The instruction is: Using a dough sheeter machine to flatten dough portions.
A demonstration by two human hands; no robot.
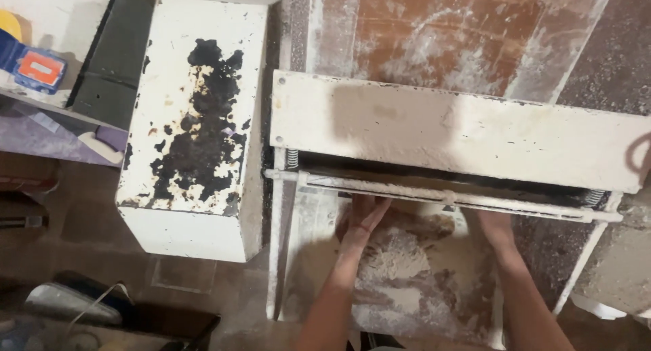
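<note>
At lower centre, the left hand (366, 214) reaches palm-up, fingers spread, under the floury rail (441, 197) of a white machine (447, 124), above a flour heap (400, 259). The right hand (491, 222) goes under the same rail; its fingers are hidden, so I cannot tell its grip. A rust-stained white box (196, 127) stands at left.

A single head-worn camera looks steeply down from above the person's own forearms, which enter from the bottom edge; it faces forward over a flour-dusted machine bed (407, 32), close enough that the white guard panel (454, 130) spans the right two-thirds of the frame; the chipped white housing (196, 120) fills the left-centre; floor and clutter show at the lower left; no second view exists.
</note>
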